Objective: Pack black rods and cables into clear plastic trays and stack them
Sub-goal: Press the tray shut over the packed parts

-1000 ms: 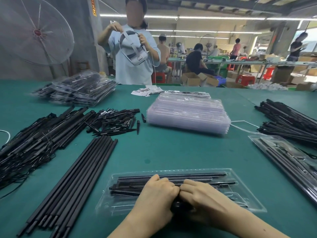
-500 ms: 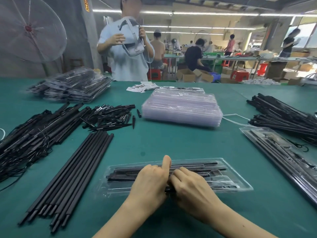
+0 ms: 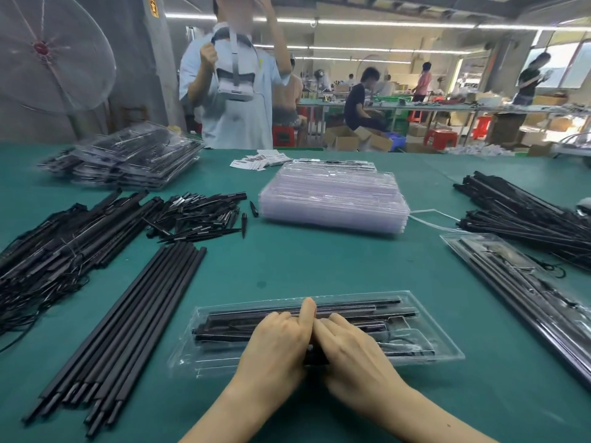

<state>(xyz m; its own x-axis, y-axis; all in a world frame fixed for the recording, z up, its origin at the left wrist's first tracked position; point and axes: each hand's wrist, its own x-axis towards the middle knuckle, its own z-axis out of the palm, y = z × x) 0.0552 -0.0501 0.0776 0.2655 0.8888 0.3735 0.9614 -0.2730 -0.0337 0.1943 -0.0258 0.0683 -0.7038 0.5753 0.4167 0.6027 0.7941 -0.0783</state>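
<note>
A clear plastic tray (image 3: 443, 342) lies in front of me on the green table, with several black rods (image 3: 367, 306) laid lengthwise in it. My left hand (image 3: 278, 343) and my right hand (image 3: 350, 353) rest side by side on the tray's near half. Between them they pinch a small black piece (image 3: 316, 358) at the tray's front edge; both thumbs are hidden. My left index finger points up over the rods. A stack of empty clear trays (image 3: 332, 199) stands mid-table.
Long loose rods (image 3: 128, 314) lie to the left, beside rods with cables (image 3: 57, 251) and short black pieces (image 3: 198, 215). Packed trays (image 3: 128, 164) are stacked far left. At right lie more rods (image 3: 527, 215) and a filled tray (image 3: 511, 276). A person (image 3: 236, 116) stands across the table.
My left index finger has straightened up over the rods. Both hands stay together on the tray's near edge. The person opposite has raised the headset strap higher.
</note>
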